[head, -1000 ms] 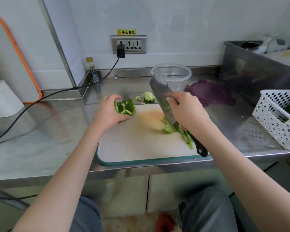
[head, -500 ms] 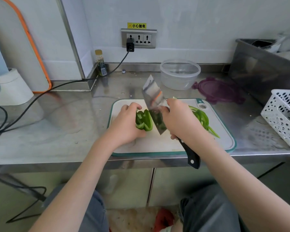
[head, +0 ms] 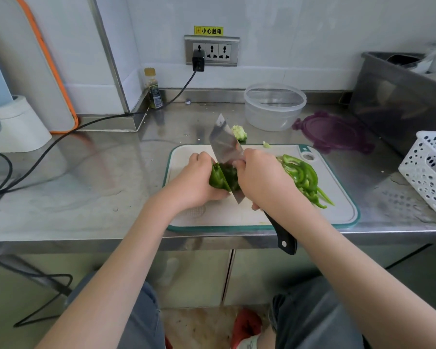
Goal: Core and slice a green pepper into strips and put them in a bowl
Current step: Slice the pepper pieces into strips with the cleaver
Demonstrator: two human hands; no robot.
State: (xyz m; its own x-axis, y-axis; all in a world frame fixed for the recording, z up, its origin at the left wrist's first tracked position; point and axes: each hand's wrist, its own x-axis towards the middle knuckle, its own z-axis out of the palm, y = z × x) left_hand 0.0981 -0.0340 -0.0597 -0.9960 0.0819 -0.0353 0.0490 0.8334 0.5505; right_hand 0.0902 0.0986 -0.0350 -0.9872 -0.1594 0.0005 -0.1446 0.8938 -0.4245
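White wall (head: 312,34) behind a stainless steel worktop (head: 86,177), evenly daylit. Triple socket plate (head: 212,50) under a yellow warning label (head: 208,30), with a black plug (head: 198,62) and cable trailing left. Steel cabinet doors (head: 199,275) below. Speckled beige floor (head: 199,326).

Green pepper (head: 218,178), green strips (head: 303,175); white board (head: 227,214) with teal rim; black-handled knife (head: 282,239); clear bowl (head: 275,107); purple lid (head: 331,132); white perforated basket (head: 428,170).
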